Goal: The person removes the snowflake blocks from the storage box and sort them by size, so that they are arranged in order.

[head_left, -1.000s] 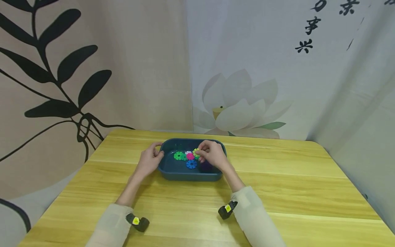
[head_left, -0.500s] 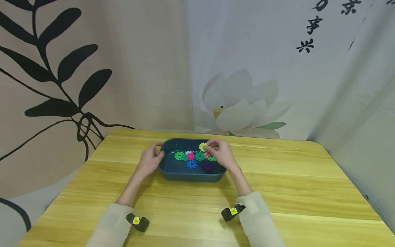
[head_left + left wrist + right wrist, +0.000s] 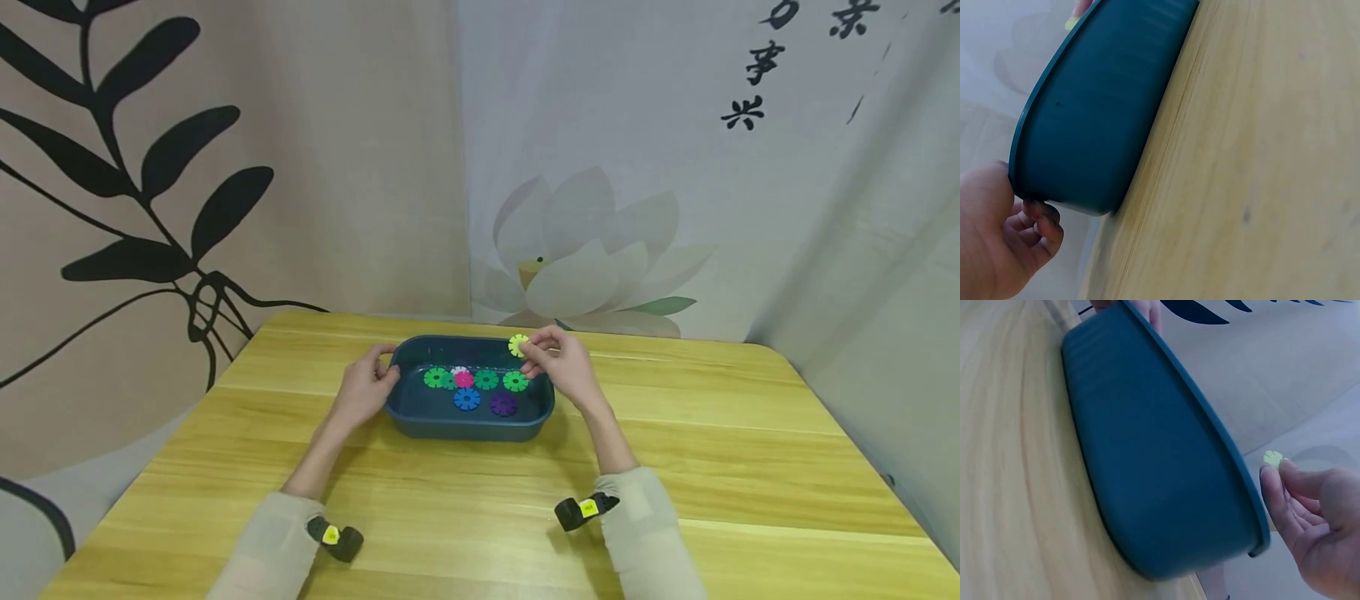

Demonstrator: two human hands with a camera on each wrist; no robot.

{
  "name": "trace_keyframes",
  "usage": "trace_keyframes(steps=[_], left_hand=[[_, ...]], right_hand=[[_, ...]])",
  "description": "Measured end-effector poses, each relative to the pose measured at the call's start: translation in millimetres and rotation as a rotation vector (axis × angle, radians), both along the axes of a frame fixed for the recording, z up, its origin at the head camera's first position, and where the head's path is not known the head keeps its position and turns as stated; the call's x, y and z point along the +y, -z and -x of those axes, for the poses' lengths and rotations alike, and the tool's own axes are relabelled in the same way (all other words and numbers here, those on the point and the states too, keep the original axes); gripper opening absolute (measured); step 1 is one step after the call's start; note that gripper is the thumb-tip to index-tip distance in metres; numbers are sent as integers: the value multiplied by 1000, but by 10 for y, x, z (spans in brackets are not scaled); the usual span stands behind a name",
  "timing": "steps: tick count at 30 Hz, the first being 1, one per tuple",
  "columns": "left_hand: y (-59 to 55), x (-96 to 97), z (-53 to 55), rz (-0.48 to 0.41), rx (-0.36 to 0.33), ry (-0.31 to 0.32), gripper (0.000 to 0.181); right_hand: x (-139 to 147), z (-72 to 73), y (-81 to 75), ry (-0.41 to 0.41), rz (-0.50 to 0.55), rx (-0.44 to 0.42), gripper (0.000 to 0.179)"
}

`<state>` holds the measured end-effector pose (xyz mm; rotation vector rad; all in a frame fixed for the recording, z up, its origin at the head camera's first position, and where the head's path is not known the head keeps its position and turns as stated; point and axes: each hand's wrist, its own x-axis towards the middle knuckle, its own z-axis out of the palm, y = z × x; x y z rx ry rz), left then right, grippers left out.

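1. At far left, a dark plant print (image 3: 215,218) shows on the cloth behind the wooden table (image 3: 420,517).
2. The person's left sleeve (image 3: 258,550) is pale, with a small black camera (image 3: 345,546) at its cuff.
3. The left hand (image 3: 362,390) grips the left end of the blue-green tray (image 3: 457,431) at its rim; the left wrist view shows curled fingers against the outside.
4. In the tray, a green disc (image 3: 434,378) lies leftmost, with a darker green disc (image 3: 448,382) just beside it.
5. Next, a pink disc (image 3: 464,380) partly hides a white disc (image 3: 457,370); a blue disc (image 3: 467,400) lies nearer the person.
6. Farther right are a teal disc (image 3: 486,380), a purple disc (image 3: 503,405) and a bright green disc (image 3: 516,381).
7. A yellow disc (image 3: 516,345) is held up near the tray's far right part, apart from the rim in the right wrist view.
8. The right hand (image 3: 561,365) pinches that yellow disc between thumb and finger.
9. Beyond is the right sleeve (image 3: 648,533), also pale.
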<state>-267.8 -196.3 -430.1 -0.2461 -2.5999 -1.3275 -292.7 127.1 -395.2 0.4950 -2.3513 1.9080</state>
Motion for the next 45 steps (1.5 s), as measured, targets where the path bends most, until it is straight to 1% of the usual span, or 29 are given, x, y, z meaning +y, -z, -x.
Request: trace_keyframes(steps=[9, 14, 18, 21, 25, 32, 35, 38, 41, 44, 45], left_hand=[[7, -5, -12, 0, 6, -6, 39], [-1, -1, -10, 12, 25, -10, 37], [-7, 8, -8, 14, 29, -9, 36], [-8, 8, -6, 19, 29, -8, 36], [-13, 2, -11, 22, 32, -6, 37], [-22, 0, -22, 17, 25, -11, 37], [-25, -1, -21, 16, 23, -14, 37], [-26, 2, -20, 16, 18, -17, 37], [-23, 4, -20, 12, 6, -19, 37], [-21, 0, -20, 12, 2, -14, 37], [-21, -2, -19, 13, 3, -13, 37]], right_hand=[[199, 10, 0, 51, 4, -13, 25], [303, 11, -1, 69, 17, -30, 23], [405, 26, 27, 89, 17, -39, 21], [479, 44, 71, 99, 13, -64, 23], [556, 62, 134, 114, -20, -103, 24], [649, 50, 224, 122, -151, -139, 22], [681, 44, 261, 123, -185, -153, 20], [704, 43, 300, 127, -206, -176, 18], [715, 45, 337, 129, -223, -218, 17], [719, 50, 367, 120, -239, -257, 16], [723, 56, 376, 115, -250, -258, 15]])
